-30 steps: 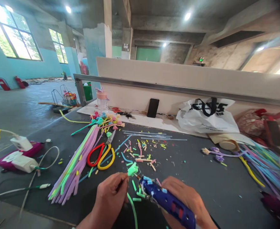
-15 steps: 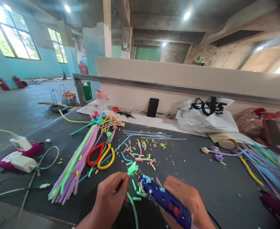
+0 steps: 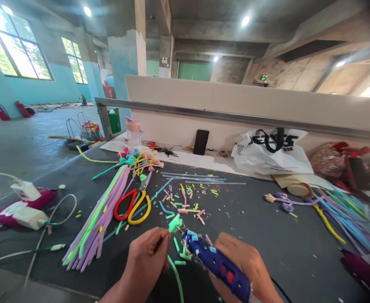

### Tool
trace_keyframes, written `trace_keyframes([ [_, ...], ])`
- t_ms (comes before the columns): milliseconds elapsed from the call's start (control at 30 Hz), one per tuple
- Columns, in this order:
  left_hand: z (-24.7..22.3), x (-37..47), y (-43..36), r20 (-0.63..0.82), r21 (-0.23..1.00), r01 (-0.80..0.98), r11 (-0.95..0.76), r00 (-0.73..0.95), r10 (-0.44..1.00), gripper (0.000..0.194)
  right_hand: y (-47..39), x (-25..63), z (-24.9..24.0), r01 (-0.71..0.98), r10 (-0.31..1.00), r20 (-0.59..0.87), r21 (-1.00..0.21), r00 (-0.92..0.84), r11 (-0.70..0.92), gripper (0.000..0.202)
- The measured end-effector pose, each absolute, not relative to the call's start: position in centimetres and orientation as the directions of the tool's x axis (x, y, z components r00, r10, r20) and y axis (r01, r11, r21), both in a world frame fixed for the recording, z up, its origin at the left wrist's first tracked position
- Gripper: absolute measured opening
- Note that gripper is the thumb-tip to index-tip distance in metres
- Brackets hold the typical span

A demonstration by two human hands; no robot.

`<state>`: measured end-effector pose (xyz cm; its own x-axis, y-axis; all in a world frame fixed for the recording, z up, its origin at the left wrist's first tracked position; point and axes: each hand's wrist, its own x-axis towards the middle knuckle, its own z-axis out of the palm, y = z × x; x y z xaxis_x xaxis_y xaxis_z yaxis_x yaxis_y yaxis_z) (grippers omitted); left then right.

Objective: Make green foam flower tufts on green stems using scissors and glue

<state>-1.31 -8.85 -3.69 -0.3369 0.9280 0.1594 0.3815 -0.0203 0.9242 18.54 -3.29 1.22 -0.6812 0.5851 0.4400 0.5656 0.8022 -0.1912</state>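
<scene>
Between thumb and fingers, my left hand (image 3: 147, 261) pinches a small green pipe-cleaner piece (image 3: 175, 224), with a green stem (image 3: 177, 280) hanging below. My right hand (image 3: 246, 263) is wrapped round a dark blue glue gun (image 3: 218, 263), whose nozzle points left and meets or nearly meets the green piece. Short green, pink and yellow cut bits (image 3: 187, 193) lie scattered beyond my hands. Scissors (image 3: 139, 207) with red and yellow handles rest to the left of them, beside a bundle of purple and green pipe cleaners (image 3: 101, 223).
Clear glue sticks (image 3: 197, 178) lie further back on the dark table (image 3: 251, 214). A phone (image 3: 200, 142) leans upright at the back, left of a white bag (image 3: 270, 152). Chargers and cables (image 3: 31, 216) sit at the left, blue pipe cleaners (image 3: 350, 219) at the right.
The view has shifted very slightly. Both hands keep nearly the same position, with the nozzle still at the green piece.
</scene>
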Motion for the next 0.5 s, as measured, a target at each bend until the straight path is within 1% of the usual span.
trace_keyframes([
  [100, -3.4, -1.3, -8.7, 0.102, 0.956, 0.293, 0.001, -0.336, 0.936, 0.03, -3.2, 18.9, 1.2, 0.557, 0.588, 0.483, -0.226, -0.649, 0.799, 0.024],
  [200, -2.9, -1.3, -8.3, -0.056, 0.994, 0.076, 0.082, -0.299, 0.953, 0.03, -3.4, 18.8, 1.7, 0.55, 0.623, 0.473, -0.301, -0.623, 0.779, 0.023],
  [300, -2.5, -1.6, -8.0, -0.188, 0.977, -0.143, 0.157, -0.239, 0.953, 0.029, -3.8, 18.2, 2.2, 0.56, 0.681, 0.403, -0.387, -0.612, 0.733, 0.021],
  [400, -2.4, -2.0, -8.0, -0.241, 0.936, -0.304, 0.178, -0.182, 0.953, 0.029, -3.8, 17.8, 2.2, 0.578, 0.723, 0.367, -0.436, -0.585, 0.69, 0.013],
  [467, -2.5, -2.3, -8.1, -0.237, 0.921, -0.351, 0.168, -0.161, 0.958, 0.029, -3.2, 18.3, 2.1, 0.603, 0.742, 0.393, -0.432, -0.543, 0.67, 0.008],
  [500, -2.5, -2.4, -8.1, -0.232, 0.918, -0.362, 0.163, -0.153, 0.961, 0.028, -2.7, 18.8, 2.0, 0.63, 0.754, 0.423, -0.418, -0.503, 0.654, 0.009],
])
